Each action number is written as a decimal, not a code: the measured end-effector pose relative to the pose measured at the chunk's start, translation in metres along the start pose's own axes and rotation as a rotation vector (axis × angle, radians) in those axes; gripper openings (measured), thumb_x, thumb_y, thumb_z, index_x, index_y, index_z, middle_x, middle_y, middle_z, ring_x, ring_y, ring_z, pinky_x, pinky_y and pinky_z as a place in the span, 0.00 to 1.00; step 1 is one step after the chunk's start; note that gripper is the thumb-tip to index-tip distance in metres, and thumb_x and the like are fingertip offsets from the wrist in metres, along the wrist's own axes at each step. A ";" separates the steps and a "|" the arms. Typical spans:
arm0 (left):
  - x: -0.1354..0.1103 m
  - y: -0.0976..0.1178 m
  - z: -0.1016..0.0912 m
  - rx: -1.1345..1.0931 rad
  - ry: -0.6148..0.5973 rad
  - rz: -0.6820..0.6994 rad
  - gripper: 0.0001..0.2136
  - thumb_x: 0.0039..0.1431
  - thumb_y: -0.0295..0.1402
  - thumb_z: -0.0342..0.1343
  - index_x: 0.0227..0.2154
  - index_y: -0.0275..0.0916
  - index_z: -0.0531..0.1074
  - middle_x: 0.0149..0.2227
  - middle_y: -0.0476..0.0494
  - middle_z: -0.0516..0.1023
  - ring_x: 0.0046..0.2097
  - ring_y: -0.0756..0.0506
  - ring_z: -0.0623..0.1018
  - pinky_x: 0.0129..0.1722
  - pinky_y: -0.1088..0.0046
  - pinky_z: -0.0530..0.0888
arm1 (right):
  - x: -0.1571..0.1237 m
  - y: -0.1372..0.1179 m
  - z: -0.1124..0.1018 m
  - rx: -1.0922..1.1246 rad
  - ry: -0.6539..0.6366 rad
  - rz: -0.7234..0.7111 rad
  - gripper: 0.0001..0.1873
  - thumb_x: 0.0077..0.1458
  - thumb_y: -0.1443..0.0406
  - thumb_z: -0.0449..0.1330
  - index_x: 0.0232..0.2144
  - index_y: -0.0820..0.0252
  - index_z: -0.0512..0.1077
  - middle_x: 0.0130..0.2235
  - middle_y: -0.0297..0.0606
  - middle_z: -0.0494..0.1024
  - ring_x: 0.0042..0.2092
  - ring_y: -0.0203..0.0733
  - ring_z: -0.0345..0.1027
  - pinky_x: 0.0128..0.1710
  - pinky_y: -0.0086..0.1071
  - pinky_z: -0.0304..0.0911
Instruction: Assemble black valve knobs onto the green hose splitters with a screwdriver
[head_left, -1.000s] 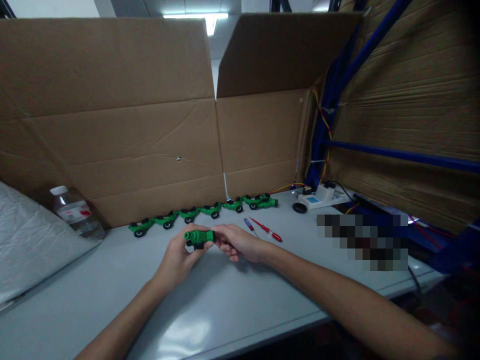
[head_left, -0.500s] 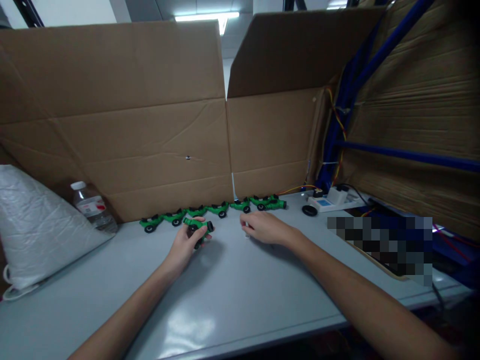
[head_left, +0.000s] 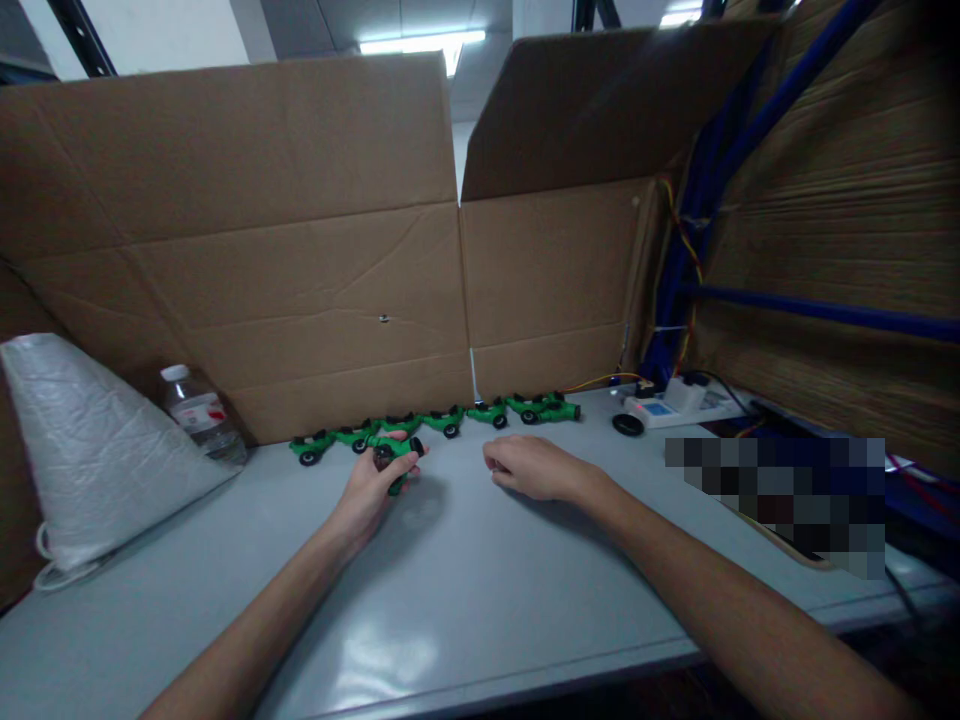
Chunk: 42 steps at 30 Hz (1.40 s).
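My left hand [head_left: 369, 490] is closed round a green toy car [head_left: 400, 452] with black wheels, held just above the grey table [head_left: 465, 600]. It is right in front of a row of several matching green cars [head_left: 450, 421] lined up along the cardboard wall. My right hand [head_left: 529, 468] rests palm down on the table to the right, with its fingers curled under. What lies beneath it is hidden.
A water bottle [head_left: 196, 415] and a white plastic bag [head_left: 90, 450] stand at the left. Cardboard walls [head_left: 315, 270] close off the back. At the right are a loose black wheel [head_left: 628, 424], a white device with wires [head_left: 679, 398] and a blue frame [head_left: 817, 312].
My hands have parted. The left carried the green car back towards the row. The right moved right and settled over the spot where two screwdrivers lay; they are no longer visible.
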<state>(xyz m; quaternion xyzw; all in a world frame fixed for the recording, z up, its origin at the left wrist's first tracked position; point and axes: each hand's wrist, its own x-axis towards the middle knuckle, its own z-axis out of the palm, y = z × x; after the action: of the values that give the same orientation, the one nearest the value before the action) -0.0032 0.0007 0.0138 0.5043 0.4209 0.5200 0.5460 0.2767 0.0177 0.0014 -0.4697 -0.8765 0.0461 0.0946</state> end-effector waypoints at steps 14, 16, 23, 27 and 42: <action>0.009 -0.013 -0.006 0.101 0.017 0.042 0.30 0.52 0.47 0.73 0.52 0.38 0.70 0.43 0.42 0.80 0.34 0.49 0.78 0.29 0.75 0.71 | 0.000 -0.027 0.001 0.002 0.063 0.002 0.10 0.74 0.61 0.50 0.49 0.59 0.68 0.47 0.47 0.81 0.42 0.50 0.77 0.37 0.35 0.57; 0.010 -0.013 -0.008 0.121 0.023 0.054 0.30 0.52 0.47 0.72 0.52 0.38 0.69 0.43 0.42 0.80 0.35 0.48 0.78 0.30 0.75 0.71 | 0.001 -0.027 0.003 0.026 0.091 -0.033 0.09 0.74 0.63 0.50 0.49 0.58 0.68 0.48 0.46 0.80 0.43 0.49 0.76 0.39 0.35 0.58; 0.011 -0.017 -0.009 0.130 -0.004 0.032 0.30 0.54 0.47 0.71 0.53 0.38 0.68 0.45 0.40 0.81 0.34 0.49 0.77 0.29 0.75 0.70 | 0.004 -0.024 0.010 0.066 0.195 -0.116 0.11 0.73 0.67 0.51 0.53 0.56 0.69 0.53 0.44 0.76 0.44 0.44 0.74 0.41 0.34 0.61; 0.011 -0.018 -0.008 0.130 -0.009 0.020 0.31 0.53 0.48 0.72 0.53 0.38 0.67 0.43 0.41 0.81 0.34 0.49 0.77 0.28 0.75 0.70 | 0.006 -0.023 0.008 0.176 0.234 -0.166 0.07 0.73 0.66 0.53 0.50 0.57 0.70 0.49 0.43 0.78 0.44 0.44 0.74 0.41 0.32 0.62; 0.010 -0.024 -0.003 0.186 -0.050 0.017 0.32 0.52 0.48 0.73 0.53 0.36 0.68 0.43 0.39 0.82 0.33 0.48 0.78 0.29 0.74 0.71 | 0.005 -0.032 -0.007 0.335 0.264 -0.264 0.07 0.70 0.73 0.54 0.41 0.59 0.71 0.40 0.39 0.79 0.39 0.40 0.72 0.37 0.30 0.56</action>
<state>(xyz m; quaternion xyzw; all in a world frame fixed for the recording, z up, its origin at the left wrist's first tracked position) -0.0021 0.0117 -0.0095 0.5692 0.4491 0.4706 0.5029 0.2493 0.0040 0.0138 -0.3307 -0.8906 0.1160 0.2899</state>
